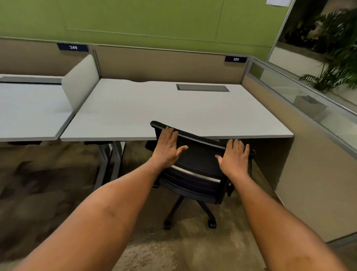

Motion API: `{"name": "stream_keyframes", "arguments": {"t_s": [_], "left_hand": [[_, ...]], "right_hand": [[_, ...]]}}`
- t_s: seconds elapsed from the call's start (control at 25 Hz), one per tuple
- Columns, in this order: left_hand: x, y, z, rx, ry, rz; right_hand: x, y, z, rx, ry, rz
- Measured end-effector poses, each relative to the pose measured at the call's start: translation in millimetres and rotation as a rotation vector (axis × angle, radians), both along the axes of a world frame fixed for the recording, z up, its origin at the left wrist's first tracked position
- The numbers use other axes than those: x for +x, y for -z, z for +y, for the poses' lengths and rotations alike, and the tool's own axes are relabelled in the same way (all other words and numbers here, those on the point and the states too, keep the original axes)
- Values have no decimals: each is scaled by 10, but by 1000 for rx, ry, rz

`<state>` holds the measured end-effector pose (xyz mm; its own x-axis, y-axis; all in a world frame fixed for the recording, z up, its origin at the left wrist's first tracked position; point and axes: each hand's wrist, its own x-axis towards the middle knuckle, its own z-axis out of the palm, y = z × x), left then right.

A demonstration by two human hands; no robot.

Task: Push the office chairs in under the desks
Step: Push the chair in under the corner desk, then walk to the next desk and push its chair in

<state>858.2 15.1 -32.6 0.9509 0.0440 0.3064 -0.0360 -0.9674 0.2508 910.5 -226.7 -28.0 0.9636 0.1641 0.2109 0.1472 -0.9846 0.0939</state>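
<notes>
Desk [173, 114] 250's chair [195, 170] is nearly under; left hand [168, 149] and right hand [234, 156] lie flat, fingers straight, on its back, probably just needs one last straight shove

a green wall [154, 17] rises behind low beige panels [164, 63], which carry two dark signs, one reading 249 [73, 47] at the left and one reading 250 [235, 59] at the right. a white divider screen [81, 81] stands upright just below the 249 sign, and a sheet of paper [278, 2] shows at the wall's top right. on the right a glass pane [309, 100] has leafy plants [338, 63] beyond it, and mottled brown carpet [48, 193] covers the floor.
</notes>
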Motion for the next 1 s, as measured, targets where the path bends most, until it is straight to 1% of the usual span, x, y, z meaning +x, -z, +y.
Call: {"name": "stream_keyframes", "arguments": {"t_s": [0.12, 0.2, 0.28, 0.36, 0.4, 0.44, 0.48, 0.56, 0.6, 0.64, 0.76, 0.8, 0.84, 0.92, 1.0], "left_hand": [[-443, -15, -165, -29, -84, 21], [-827, 41, -337, -79, -140, 34], [-1187, 121, -470, -79, -180, 75], [-1712, 259, -780, -115, -237, 64], [-2122, 406, -954, -163, -298, 70], [-2191, 455, -936, -160, -305, 102], [-2405, 554, -974, -176, -330, 114], [-2855, 705, -1149, -197, -397, 181], [-3222, 782, -1236, -237, -461, 183], [-3303, 810, -1242, -235, -466, 199], [-4257, 946, -1376, -287, -655, 212], [-4709, 970, -1399, -296, -740, 207], [-4790, 963, -1410, -300, -743, 222], [-5586, 1008, -1435, -318, -866, 237], [-6336, 1057, -1476, -337, -1010, 208]], "right_hand": [[-363, 45, 75, 80, -82, -96], [-663, 92, 88, 152, -161, -97], [-908, 168, 94, 214, -214, -94], [-1273, 252, -103, 211, -296, -32], [-1568, 383, -214, 219, -359, 6], [-1605, 431, -194, 226, -368, 28], [-1756, 524, -220, 220, -363, 54], [-2095, 637, -302, 184, -424, 105], [-2373, 730, -333, 178, -466, 140], [-2426, 789, -332, 190, -468, 158], [-3227, 915, -265, 138, -616, 264], [-3580, 975, -165, 126, -681, 277], [-3625, 1016, -148, 139, -682, 282], [-4335, 1072, 68, 112, -808, 316], [-5019, 1106, 258, 60, -936, 385]]}}
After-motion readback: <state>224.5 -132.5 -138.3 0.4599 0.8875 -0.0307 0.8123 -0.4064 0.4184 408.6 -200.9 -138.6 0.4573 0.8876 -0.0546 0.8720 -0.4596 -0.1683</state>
